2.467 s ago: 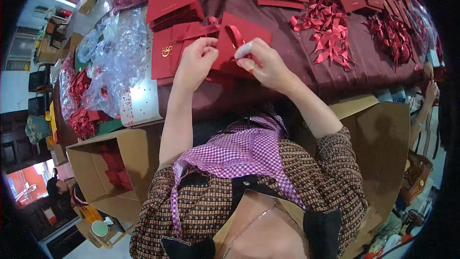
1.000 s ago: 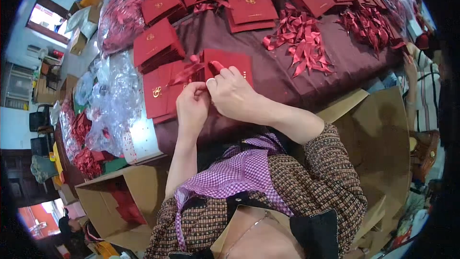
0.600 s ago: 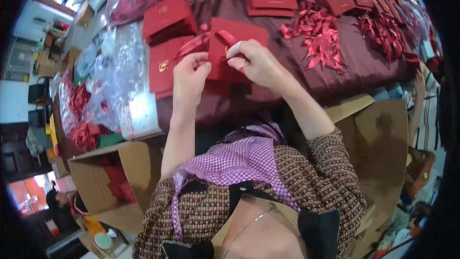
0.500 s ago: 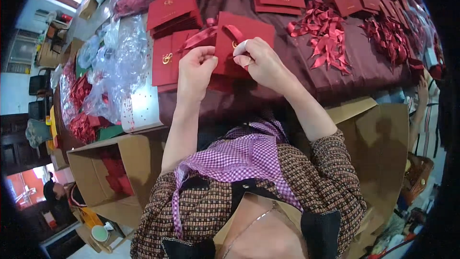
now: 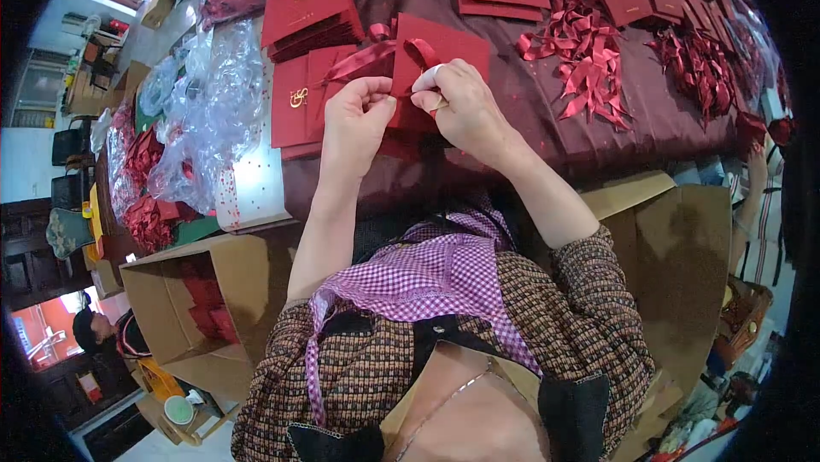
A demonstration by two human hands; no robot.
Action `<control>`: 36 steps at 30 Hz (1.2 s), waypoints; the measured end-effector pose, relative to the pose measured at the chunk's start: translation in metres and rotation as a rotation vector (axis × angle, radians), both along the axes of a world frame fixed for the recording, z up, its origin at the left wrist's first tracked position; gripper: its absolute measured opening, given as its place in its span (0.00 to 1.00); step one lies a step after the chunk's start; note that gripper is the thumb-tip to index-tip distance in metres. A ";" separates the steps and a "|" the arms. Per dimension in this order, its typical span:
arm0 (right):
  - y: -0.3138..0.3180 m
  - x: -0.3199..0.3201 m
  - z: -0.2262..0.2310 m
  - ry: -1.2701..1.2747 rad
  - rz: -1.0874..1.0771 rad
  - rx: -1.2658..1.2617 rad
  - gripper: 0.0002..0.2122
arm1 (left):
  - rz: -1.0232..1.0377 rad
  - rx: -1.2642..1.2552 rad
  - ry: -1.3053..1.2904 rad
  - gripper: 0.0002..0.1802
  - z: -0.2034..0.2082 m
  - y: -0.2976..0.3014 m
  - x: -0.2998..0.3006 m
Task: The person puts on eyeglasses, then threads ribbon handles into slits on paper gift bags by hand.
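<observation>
A flat red gift bag [image 5: 453, 35] stands tilted between my hands at the table's near edge. A dark red ribbon [image 5: 363, 61] trails left from beside it, and a ribbon loop [image 5: 420, 52] curls over its face down to my right fingers. My right hand [image 5: 465, 103], white tape round one finger, is closed in a pinch on that ribbon. My left hand [image 5: 359, 120] is closed thumb to forefinger at the bag's left edge; what lies in the pinch is too small to make out. Under my left fingers lies another red bag [image 5: 295, 125] with a gold mark.
Stacks of red bags [image 5: 312, 14] line the table's far side. Loose ribbon [image 5: 585, 61] is heaped on the dark red cloth [image 5: 512, 133] to the right. Clear plastic wrap [image 5: 205, 120] lies left. Open cardboard boxes [image 5: 184, 325] flank me; a person's arm [image 5: 756, 180] is at far right.
Both hands have shifted slightly right with the bag. My right hand has closed in nearer to the ribbon loop.
</observation>
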State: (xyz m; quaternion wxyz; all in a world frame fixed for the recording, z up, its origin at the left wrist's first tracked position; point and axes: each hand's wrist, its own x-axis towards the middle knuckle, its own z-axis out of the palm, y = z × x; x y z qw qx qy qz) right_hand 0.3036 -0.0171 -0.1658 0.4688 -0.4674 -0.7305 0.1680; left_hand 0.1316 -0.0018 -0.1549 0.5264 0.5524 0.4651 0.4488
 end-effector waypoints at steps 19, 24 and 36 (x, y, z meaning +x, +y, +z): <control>0.000 0.002 0.012 -0.214 0.053 -0.134 0.04 | 0.076 0.308 0.367 0.10 -0.004 -0.013 0.016; -0.001 0.002 0.004 -0.114 -0.007 -0.121 0.02 | 0.040 0.313 0.372 0.10 0.002 -0.012 0.016; 0.001 0.018 -0.002 -0.060 0.050 -0.221 0.03 | -0.051 -0.003 0.194 0.13 -0.010 0.006 0.004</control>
